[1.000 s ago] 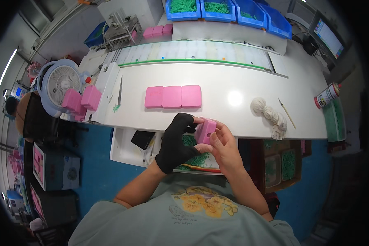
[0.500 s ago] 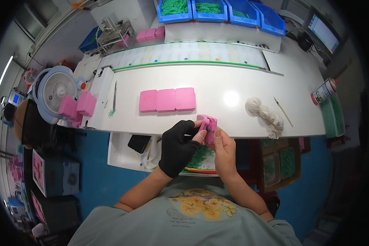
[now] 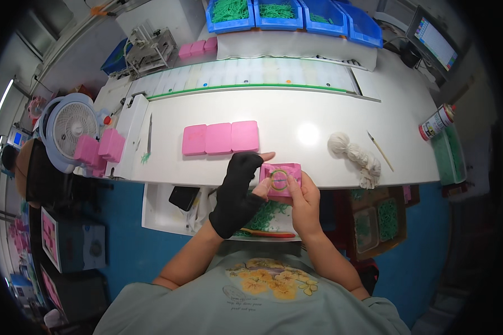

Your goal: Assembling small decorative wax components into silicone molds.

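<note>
Both hands hold a pink block-shaped mould (image 3: 289, 168) over the near edge of the table. Its upper face shows a thin yellowish-green ring (image 3: 279, 180). My left hand (image 3: 235, 195), in a black glove with bare fingertips, grips the mould's left side, thumb on the face near the ring and index finger stretched out past the back edge. My bare right hand (image 3: 306, 204) grips the right side, its thumb lying on the face beside the ring. The fingers beneath the mould are hidden.
Three pink blocks (image 3: 221, 138) stand in a row on the white table (image 3: 296, 111). Tweezers (image 3: 150, 137) lie left; a white yarn skein (image 3: 355, 156), a thin brush (image 3: 380, 151) and a spray can (image 3: 437, 121) are right. Below, an open drawer (image 3: 156, 212) holds green pieces.
The mould has turned so that its broad face with the ring shows. My left index finger has stretched out over the far edge. The whole view has shifted slightly.
</note>
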`<state>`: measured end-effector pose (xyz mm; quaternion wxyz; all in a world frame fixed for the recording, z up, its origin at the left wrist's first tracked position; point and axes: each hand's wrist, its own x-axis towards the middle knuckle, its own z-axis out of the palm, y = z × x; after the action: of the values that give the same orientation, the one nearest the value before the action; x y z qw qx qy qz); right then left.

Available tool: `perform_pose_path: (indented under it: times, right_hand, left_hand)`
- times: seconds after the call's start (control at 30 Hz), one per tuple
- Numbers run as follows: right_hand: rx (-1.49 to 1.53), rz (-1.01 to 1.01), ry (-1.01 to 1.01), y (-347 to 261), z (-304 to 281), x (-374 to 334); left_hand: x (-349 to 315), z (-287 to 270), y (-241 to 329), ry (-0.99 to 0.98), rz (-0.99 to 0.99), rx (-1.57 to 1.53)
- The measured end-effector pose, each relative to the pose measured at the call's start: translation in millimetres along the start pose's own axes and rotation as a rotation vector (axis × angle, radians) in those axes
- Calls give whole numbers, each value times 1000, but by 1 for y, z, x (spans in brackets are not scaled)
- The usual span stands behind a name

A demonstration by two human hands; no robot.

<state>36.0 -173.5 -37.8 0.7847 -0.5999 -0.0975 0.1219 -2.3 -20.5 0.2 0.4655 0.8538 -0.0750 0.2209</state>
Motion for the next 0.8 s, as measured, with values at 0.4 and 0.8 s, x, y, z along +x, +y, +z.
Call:
perform_pose_path:
  times: [0.4,0.8]
  right_hand:
    - [415,426,-211,-14,5,-2]
    - [-107,401,-357,-23,-22,13]
  left_hand:
    - [-11,-9,-34,-254,78,-36]
    - [-8,-21,-33,-342,74,-117]
